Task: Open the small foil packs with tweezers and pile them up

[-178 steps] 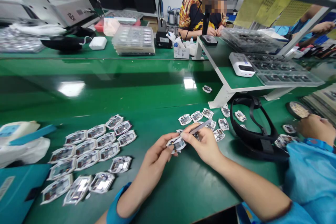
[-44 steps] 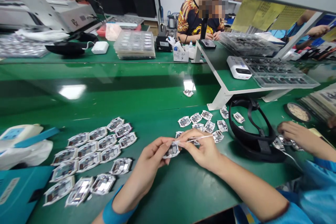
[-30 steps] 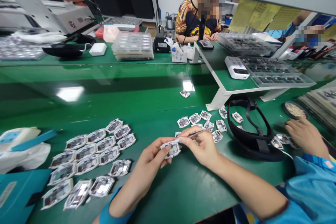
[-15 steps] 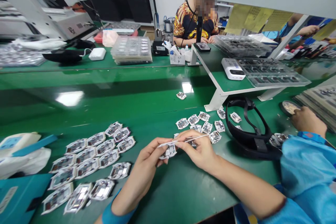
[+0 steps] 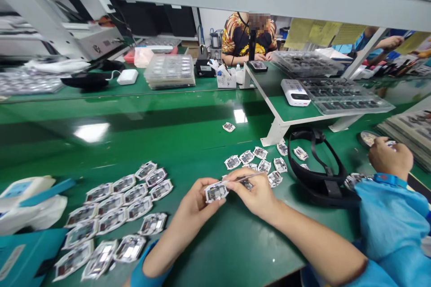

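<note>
My left hand (image 5: pixel 195 204) pinches a small white-framed circuit part (image 5: pixel 216 191) just above the green bench. My right hand (image 5: pixel 257 195) grips thin metal tweezers (image 5: pixel 247 178), and their tip touches the right edge of that part. Both hands are closed. A loose cluster of the same parts (image 5: pixel 261 163) lies just beyond my right hand. Rows of several more parts (image 5: pixel 116 208) lie to the left of my left hand.
A black head strap (image 5: pixel 314 172) lies right of my hands, under a raised white shelf (image 5: pixel 286 114) carrying clear trays (image 5: pixel 346 98) and a white device (image 5: pixel 295 92). A co-worker's hand (image 5: pixel 390 157) in a blue sleeve reaches toward a round dish (image 5: pixel 367 138). Another person sits across the bench.
My hands have stayed together; the part in my left hand turned flatter and the tweezers' tip came down to its edge. The view tilted upward. The co-worker's hand shifted near the dish.
</note>
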`<state>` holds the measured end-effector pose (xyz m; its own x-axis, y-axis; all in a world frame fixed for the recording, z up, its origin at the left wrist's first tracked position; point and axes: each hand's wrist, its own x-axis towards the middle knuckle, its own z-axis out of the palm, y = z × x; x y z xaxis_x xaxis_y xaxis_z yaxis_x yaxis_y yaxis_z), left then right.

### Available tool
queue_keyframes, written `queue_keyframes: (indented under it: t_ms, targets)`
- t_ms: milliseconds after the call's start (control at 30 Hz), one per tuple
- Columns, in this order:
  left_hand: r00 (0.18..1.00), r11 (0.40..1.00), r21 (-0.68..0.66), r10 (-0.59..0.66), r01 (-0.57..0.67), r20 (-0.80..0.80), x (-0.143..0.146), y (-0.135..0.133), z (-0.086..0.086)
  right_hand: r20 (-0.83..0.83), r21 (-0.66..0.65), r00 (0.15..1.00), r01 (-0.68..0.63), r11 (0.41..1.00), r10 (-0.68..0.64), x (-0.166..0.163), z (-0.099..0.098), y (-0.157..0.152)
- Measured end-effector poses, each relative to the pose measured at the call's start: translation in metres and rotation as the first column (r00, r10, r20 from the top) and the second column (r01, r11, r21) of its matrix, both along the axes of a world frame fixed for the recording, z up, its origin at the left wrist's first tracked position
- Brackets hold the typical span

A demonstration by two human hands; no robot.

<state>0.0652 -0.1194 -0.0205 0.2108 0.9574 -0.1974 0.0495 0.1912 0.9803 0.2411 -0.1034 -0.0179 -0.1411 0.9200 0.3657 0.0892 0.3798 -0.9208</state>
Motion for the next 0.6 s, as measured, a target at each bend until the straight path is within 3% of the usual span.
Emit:
queue_keyframes:
  t_ms: [167,267,400,600]
  targets:
    - [0.996,0.996,0.093,0.001,0.007,-0.091,-0.006,0.009,-0.006,-0.003,0.119,1.0,0.018,0.993,-0.018,-0.001,0.004,-0.003]
    - [0.959,0.981,0.179,-0.017,0.071,-0.285,-0.012,0.016,-0.004,0.017,0.206,1.0,0.008,0.979,-0.012,-0.002,0.007,-0.005]
    - [0.724,0.941,0.289,0.075,0.177,-0.686,-0.026,0.042,-0.003,0.043,0.322,0.999,-0.016,0.947,0.002,-0.004,0.008,-0.008]
    - [0.496,0.912,0.408,0.332,0.05,-0.802,-0.065,0.124,-0.013,0.107,0.416,0.994,-0.049,0.908,0.005,-0.007,0.007,-0.01]
